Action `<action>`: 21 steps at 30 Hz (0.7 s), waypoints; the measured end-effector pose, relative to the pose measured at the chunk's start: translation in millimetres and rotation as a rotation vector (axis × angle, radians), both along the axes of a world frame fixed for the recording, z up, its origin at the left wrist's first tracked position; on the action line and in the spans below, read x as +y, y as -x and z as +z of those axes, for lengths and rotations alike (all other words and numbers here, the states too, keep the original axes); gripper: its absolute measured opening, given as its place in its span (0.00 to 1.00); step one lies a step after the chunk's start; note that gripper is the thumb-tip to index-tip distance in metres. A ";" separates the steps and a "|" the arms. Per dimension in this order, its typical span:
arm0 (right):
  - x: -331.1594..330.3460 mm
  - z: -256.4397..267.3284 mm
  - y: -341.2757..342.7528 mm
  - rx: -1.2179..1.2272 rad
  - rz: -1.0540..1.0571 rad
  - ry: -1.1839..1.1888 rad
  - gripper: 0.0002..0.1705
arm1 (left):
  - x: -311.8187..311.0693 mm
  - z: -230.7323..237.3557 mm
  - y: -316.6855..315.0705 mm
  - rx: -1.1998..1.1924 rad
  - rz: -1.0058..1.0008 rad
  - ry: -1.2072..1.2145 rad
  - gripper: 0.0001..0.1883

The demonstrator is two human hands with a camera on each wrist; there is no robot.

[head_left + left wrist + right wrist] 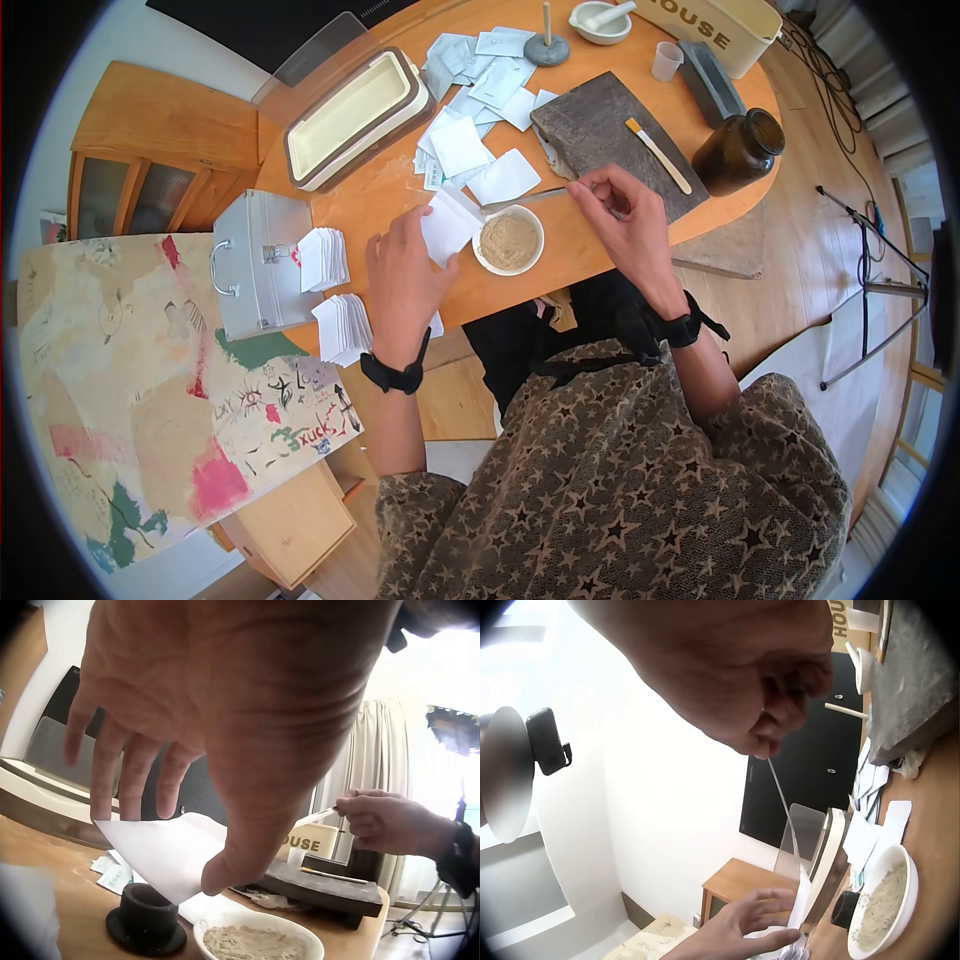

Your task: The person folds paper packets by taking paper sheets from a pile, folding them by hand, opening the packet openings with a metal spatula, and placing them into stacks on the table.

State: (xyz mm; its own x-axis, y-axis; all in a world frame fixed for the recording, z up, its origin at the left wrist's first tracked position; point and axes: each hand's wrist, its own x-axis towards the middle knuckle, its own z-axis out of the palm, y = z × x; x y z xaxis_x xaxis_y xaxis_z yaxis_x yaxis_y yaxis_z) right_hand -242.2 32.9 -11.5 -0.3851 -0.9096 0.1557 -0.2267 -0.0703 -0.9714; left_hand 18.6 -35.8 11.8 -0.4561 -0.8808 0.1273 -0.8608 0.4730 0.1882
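My left hand (408,275) grips a small white paper packet (450,228) between thumb and fingertips, above the table. In my right hand (632,215) the fingertips pinch the end of a slim metal spatula (535,196). Its far end overlaps the packet's edge in the right wrist view. Below the tool stands a white bowl (540,240) of beige powder (508,243). Beside the bowl, in the left wrist view, is a dark round holder (146,919) with a wide base. Several blue-white and plain packets (462,145) lie heaped beyond my left hand.
A dark stone slab (590,120) bears a brush (660,158); a brown jar (738,155) stands right of it. Further back are a mortar (600,28) and a plastic cup (667,62). A cream tray (350,120), silver case (255,265) and packet stacks (342,328) are left.
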 end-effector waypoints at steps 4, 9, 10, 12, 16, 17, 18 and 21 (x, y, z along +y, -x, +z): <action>-1.3 0.8 -1.4 0.009 0.002 -0.001 0.10 | 13.2 3.5 7.1 0.005 -0.026 0.066 0.35; 2.1 5.4 0.8 0.039 0.023 -0.078 0.10 | 21.9 6.3 13.1 0.019 0.002 0.008 0.35; 2.2 4.5 1.0 0.036 0.028 -0.072 0.09 | 22.5 5.2 13.6 0.028 -0.004 0.029 0.36; 2.8 5.6 0.9 0.034 0.033 -0.066 0.09 | 23.7 4.7 15.0 0.033 -0.005 0.027 0.36; 5.0 12.6 -4.7 0.099 0.075 0.003 0.07 | 25.0 8.3 20.7 0.095 -0.015 0.034 0.36; 5.0 13.8 -6.1 0.176 0.098 0.068 0.06 | 25.3 8.8 22.3 0.098 -0.006 0.037 0.36; 5.1 14.4 -6.5 0.179 0.111 0.073 0.06 | 25.5 9.3 23.5 0.142 0.007 0.009 0.36; 4.9 14.0 -4.6 0.490 0.107 0.329 0.04 | 23.5 2.3 22.9 0.242 0.041 -0.034 0.36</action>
State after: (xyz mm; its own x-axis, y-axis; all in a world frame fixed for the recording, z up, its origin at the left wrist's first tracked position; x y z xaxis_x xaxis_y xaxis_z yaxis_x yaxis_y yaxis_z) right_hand -237.6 37.8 2.5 -0.1059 -0.8133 0.5721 -0.6181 -0.3968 -0.6786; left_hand -4.4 -12.4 14.1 -0.3794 -0.9037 0.1985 -0.8073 0.4282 0.4061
